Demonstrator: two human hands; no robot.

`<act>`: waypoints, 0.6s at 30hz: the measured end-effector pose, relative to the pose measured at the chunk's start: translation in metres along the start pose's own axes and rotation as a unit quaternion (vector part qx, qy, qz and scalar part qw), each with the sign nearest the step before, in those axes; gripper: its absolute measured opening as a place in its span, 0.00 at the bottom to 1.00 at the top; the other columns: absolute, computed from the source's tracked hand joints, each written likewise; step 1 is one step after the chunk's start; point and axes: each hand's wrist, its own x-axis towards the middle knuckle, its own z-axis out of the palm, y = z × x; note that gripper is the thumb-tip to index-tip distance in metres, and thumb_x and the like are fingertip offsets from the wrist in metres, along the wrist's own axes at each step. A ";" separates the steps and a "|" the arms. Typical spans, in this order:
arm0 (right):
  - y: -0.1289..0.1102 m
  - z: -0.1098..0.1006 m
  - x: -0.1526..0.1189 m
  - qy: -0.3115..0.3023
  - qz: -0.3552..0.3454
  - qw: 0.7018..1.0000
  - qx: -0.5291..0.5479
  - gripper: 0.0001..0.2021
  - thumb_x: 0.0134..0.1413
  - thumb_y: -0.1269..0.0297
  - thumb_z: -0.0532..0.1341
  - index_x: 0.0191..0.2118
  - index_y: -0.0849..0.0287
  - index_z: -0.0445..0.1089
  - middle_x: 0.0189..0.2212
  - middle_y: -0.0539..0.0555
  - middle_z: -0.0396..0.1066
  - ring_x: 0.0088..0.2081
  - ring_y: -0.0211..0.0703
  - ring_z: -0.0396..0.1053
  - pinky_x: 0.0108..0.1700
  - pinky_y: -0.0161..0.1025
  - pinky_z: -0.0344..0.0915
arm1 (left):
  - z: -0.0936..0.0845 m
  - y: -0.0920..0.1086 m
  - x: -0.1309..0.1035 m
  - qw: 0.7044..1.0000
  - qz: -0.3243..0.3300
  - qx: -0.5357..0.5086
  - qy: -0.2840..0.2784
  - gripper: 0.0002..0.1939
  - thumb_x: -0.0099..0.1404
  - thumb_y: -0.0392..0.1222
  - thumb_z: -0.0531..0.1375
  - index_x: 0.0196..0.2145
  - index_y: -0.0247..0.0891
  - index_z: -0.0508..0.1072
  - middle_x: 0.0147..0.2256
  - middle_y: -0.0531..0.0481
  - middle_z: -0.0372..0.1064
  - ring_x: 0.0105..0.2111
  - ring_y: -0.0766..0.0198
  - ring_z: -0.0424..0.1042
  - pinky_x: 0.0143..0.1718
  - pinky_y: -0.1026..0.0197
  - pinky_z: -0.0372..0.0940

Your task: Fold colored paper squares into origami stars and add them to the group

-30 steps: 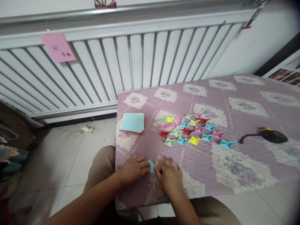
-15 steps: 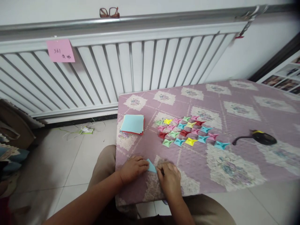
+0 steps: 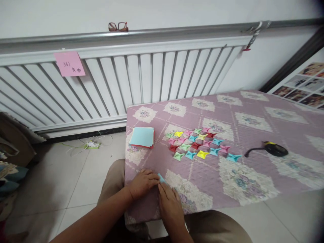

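Observation:
A small folded light-blue paper (image 3: 161, 178) lies near the table's front left edge, mostly covered by my hands. My left hand (image 3: 144, 183) rests flat on its left side, fingertips on the paper. From the right, my right hand (image 3: 170, 202) presses on its lower part with fingers laid flat and stretched out. Beyond them, to the left, sits a stack of coloured paper squares (image 3: 142, 136), light blue on top and red below. Rows of small folded paper pieces (image 3: 195, 145) in pink, green, yellow, blue and red stand right of the stack.
A black and yellow object with a dark strap (image 3: 277, 150) lies on the flowered tablecloth (image 3: 255, 135) at right. Behind the table is a white radiator (image 3: 157, 74), with glasses (image 3: 118, 27) on the pipe above. A white cable (image 3: 101, 138) lies on the floor.
My right hand has moved left and now lies flatter over the blue paper, hiding more of it. My left hand has stayed in place. The view has tilted slightly.

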 end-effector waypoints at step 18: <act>-0.013 -0.024 0.015 -0.071 0.030 0.996 -0.046 0.17 0.55 0.63 0.61 0.52 0.49 0.67 0.50 0.53 0.70 0.50 0.48 0.66 0.53 0.48 0.56 | -0.007 -0.008 0.005 0.990 -0.018 -0.138 -0.005 0.12 0.64 0.32 0.56 0.42 0.44 0.73 0.46 0.53 0.71 0.48 0.63 0.65 0.52 0.54 0.57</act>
